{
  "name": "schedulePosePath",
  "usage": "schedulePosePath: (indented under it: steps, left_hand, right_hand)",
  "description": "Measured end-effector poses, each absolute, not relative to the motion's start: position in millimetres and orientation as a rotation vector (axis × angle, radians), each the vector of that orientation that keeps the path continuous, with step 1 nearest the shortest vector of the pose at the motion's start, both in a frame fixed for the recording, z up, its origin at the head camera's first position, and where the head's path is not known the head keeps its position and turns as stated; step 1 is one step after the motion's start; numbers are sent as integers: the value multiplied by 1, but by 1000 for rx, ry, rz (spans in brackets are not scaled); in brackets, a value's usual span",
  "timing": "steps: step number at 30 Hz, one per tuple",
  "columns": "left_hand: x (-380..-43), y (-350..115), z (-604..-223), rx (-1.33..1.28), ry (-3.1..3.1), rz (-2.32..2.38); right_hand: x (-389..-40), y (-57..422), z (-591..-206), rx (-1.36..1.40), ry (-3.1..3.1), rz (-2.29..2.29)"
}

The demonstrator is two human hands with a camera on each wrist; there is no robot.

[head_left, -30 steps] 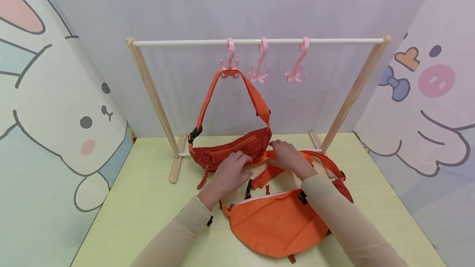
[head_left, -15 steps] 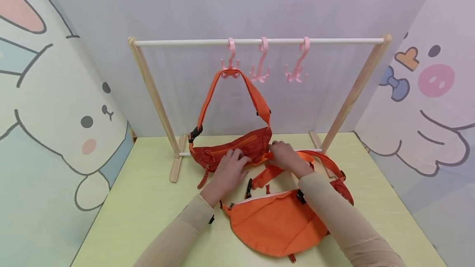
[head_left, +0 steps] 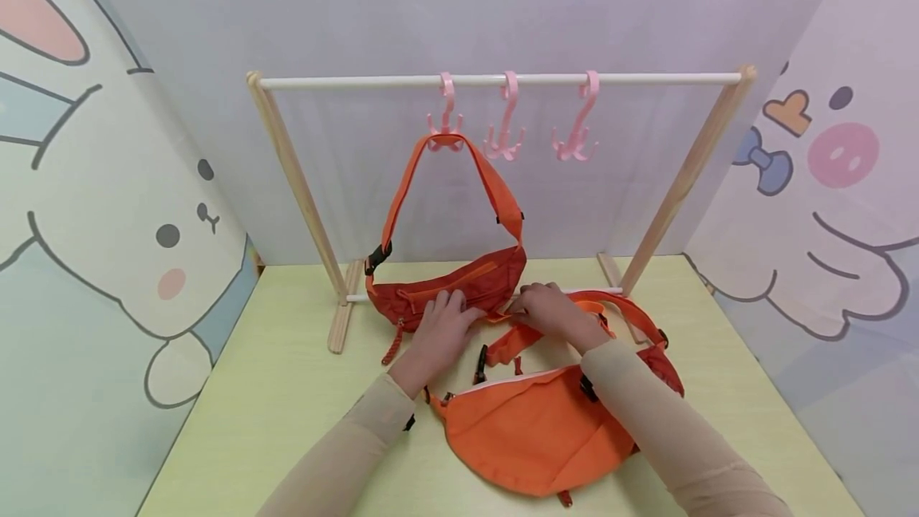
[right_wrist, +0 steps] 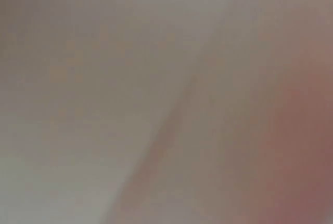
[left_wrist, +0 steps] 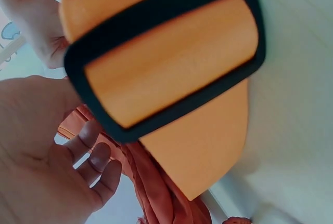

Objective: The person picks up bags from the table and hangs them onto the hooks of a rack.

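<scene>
Red bag: (head_left: 491, 274) strap looped on a pink hook (head_left: 447, 106), body ahead of the left hand; lower front partly covered by its fingers.
Left hand: (head_left: 439, 332) touches bag's lower front; left wrist view shows three half-bent fingers, thumb side tucked behind a buckle. Can't tell if gripping.
Right hand: (head_left: 551, 316) fingertips pinch an orange strip (head_left: 497, 318) under the bag, between both hands; tips poorly visible.
Orange bag: (head_left: 531, 441) on the table (head_left: 273, 405), nearer the wearer than both hands; right side cut off by the right sleeve (head_left: 646, 409).
Other red bag: (head_left: 662, 368) beside right forearm, mostly hidden.
Left wrist view only: big black buckle (left_wrist: 192, 99) close up on a wide orange strap (left_wrist: 208, 146), blocking much of the work.
Right wrist view: blur, nothing identifiable.
Versus half a second ago: right hand has shifted toward left hand, strip with it; left hand about unchanged, red bag same.
</scene>
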State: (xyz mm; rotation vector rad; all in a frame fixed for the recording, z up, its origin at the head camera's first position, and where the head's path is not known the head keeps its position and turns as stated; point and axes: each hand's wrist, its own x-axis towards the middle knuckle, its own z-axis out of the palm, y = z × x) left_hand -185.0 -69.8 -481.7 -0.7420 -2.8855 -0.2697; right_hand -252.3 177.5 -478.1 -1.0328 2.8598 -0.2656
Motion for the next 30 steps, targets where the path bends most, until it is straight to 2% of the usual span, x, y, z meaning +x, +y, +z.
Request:
schedulePosePath:
  steps: [16, 30]
  left_hand:
    - [-184, -69, -488, -755, -2948, -275]
    - [-181, -65, -484, -800, -2976, -302]
  right_hand:
    - [-220, 171, -468, -1433, 2871, -29]
    - [-198, 169, -448, -1404, 2806, -164]
